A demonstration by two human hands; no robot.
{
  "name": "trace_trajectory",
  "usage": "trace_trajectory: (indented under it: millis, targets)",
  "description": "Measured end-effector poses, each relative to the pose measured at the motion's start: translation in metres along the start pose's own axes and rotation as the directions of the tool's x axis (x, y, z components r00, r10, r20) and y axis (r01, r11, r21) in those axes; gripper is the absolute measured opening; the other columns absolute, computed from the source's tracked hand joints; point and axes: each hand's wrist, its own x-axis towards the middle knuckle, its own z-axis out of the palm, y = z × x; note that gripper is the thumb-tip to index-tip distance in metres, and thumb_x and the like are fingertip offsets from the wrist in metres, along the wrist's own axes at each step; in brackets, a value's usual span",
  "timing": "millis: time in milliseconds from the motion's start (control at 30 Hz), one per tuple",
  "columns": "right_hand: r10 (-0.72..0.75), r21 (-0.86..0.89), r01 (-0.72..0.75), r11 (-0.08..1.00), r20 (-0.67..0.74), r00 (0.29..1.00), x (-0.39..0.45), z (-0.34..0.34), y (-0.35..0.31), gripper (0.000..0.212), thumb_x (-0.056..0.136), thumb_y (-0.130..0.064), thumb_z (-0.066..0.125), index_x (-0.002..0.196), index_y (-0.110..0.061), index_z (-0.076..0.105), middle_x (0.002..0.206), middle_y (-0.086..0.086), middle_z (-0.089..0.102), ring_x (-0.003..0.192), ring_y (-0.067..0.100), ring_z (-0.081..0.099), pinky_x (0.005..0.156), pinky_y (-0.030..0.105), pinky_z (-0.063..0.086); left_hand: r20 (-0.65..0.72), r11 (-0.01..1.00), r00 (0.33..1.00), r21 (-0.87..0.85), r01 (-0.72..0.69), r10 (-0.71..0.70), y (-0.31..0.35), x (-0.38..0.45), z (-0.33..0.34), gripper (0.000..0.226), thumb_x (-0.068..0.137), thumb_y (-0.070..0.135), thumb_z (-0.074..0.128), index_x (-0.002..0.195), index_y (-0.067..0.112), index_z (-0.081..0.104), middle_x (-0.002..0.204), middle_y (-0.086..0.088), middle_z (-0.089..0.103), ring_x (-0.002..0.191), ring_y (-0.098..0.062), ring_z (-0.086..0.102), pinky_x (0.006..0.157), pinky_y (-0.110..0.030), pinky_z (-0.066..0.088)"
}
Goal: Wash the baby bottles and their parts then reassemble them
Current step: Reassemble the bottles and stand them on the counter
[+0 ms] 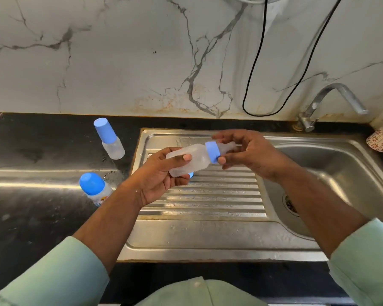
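A: Head view: why is the bottle (189,159) lying sideways over the drainboard (208,195)?
B: The left hand (161,175) grips its body while the right hand (241,151) pinches the blue collar (212,152), probably to twist it.

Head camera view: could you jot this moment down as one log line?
left hand: holds bottle body | right hand: pinches blue collar | over drainboard | two capped bottles on counter
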Motion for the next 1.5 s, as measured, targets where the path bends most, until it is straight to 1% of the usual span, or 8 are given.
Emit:
trace_trajectory:
  millis: [167, 333, 567, 733, 967, 1100, 1300, 1500]
  targets:
    - [0.085, -0.207, -0.136, 0.969, -0.239, 0.967, 0.004, 0.011, 0.008, 0.075, 0.078, -0.075, 0.041, 0.095, -0.008, 0.07, 0.08, 0.009, 0.074, 0.06, 0.02, 0.068, 0.057, 0.031, 0.054, 0.01, 1.0, 1.0, 0.016, -0.024, 0.024, -0.011, -0.001, -0.004, 0.051, 0.07, 0.013, 0.079, 0.117, 0.012, 0.059, 0.116, -0.016, 0.061, 0.082, -0.026, 0.067, 0.066, -0.033, 0.06]
    - [-0.044, -0.175, 0.059, 0.983, 0.089, 0.995, 0.008, 0.006, 0.012, 0.04, 0.079, -0.015, 0.078, 0.116, -0.021, 0.067, 0.1, -0.008, 0.071, 0.084, 0.006, 0.068, 0.074, 0.021, 0.057, -0.02, 1.0, 1.0, -0.002, 0.008, -0.008, -0.01, -0.002, -0.012, 0.059, 0.066, 0.021, 0.086, 0.117, 0.014, 0.058, 0.116, -0.016, 0.06, 0.08, -0.026, 0.066, 0.066, -0.032, 0.06]
    - [-0.15, -0.297, 0.128, 0.946, -0.053, 0.987, 0.029, 0.023, 0.035, 0.041, 0.085, -0.053, 0.058, 0.107, -0.02, 0.07, 0.093, -0.006, 0.07, 0.074, 0.009, 0.066, 0.061, 0.022, 0.056, -0.015, 0.877, 0.997, 0.477, -0.063, 0.08, -0.008, 0.005, -0.014, 0.061, 0.063, 0.014, 0.086, 0.113, 0.024, 0.053, 0.113, -0.009, 0.061, 0.102, -0.026, 0.063, 0.082, -0.029, 0.057]
    - [-0.547, -0.69, 0.574, 0.44, 0.3, 0.781, 0.04, 0.011, 0.049, 0.059, 0.084, -0.056, 0.06, 0.129, -0.017, 0.057, 0.12, -0.001, 0.06, 0.101, 0.006, 0.053, 0.077, 0.02, 0.046, 0.118, 0.957, 0.991, 0.289, 0.024, -0.061, -0.01, 0.009, -0.032, 0.06, 0.07, 0.007, 0.084, 0.12, 0.024, 0.055, 0.121, -0.013, 0.058, 0.105, -0.029, 0.062, 0.089, -0.038, 0.055]
    - [-0.622, -0.738, 0.601, 0.308, 0.322, 0.714, 0.054, 0.019, 0.068, 0.064, 0.092, -0.066, 0.036, 0.084, -0.009, 0.063, 0.078, -0.002, 0.051, 0.065, 0.013, 0.044, 0.052, 0.022, 0.033, 0.133, 0.625, 0.984, 0.76, -0.18, 0.121, -0.018, 0.015, -0.017, 0.06, 0.071, 0.019, 0.088, 0.115, 0.039, 0.054, 0.112, 0.015, 0.059, 0.102, -0.009, 0.057, 0.076, -0.007, 0.051]
    - [-0.502, -0.74, 0.375, 0.559, 0.058, 0.863, 0.06, 0.039, 0.085, 0.066, 0.091, -0.065, 0.032, 0.067, -0.01, 0.057, 0.062, -0.001, 0.046, 0.053, 0.014, 0.04, 0.05, 0.023, 0.026, 0.052, 0.373, 0.918, 0.904, -0.211, 0.394, -0.043, 0.019, -0.012, 0.07, 0.073, 0.023, 0.087, 0.132, 0.027, 0.049, 0.122, 0.003, 0.061, 0.107, -0.017, 0.059, 0.089, -0.027, 0.054]
    - [-0.59, -0.692, 0.492, 0.528, 0.117, 0.799, 0.06, 0.042, 0.088, 0.059, 0.093, -0.06, 0.041, 0.077, -0.01, 0.069, 0.068, -0.001, 0.062, 0.059, 0.015, 0.053, 0.05, 0.025, 0.041, 0.124, 0.75, 0.978, 0.66, 0.046, -0.17, -0.016, 0.015, -0.036, 0.048, 0.076, 0.021, 0.084, 0.116, 0.034, 0.059, 0.107, 0.007, 0.067, 0.099, -0.014, 0.064, 0.086, -0.027, 0.057]
    - [-0.464, -0.717, 0.255, 0.649, -0.106, 0.879, 0.066, 0.061, 0.091, 0.053, 0.091, -0.048, 0.041, 0.054, -0.015, 0.058, 0.048, -0.002, 0.048, 0.045, 0.015, 0.044, 0.045, 0.027, 0.035, -0.056, 0.594, 0.992, 0.804, -0.023, 0.114, -0.054, 0.018, -0.016, 0.075, 0.073, 0.029, 0.086, 0.136, 0.033, 0.045, 0.125, 0.008, 0.059, 0.111, -0.018, 0.059, 0.094, -0.036, 0.054]
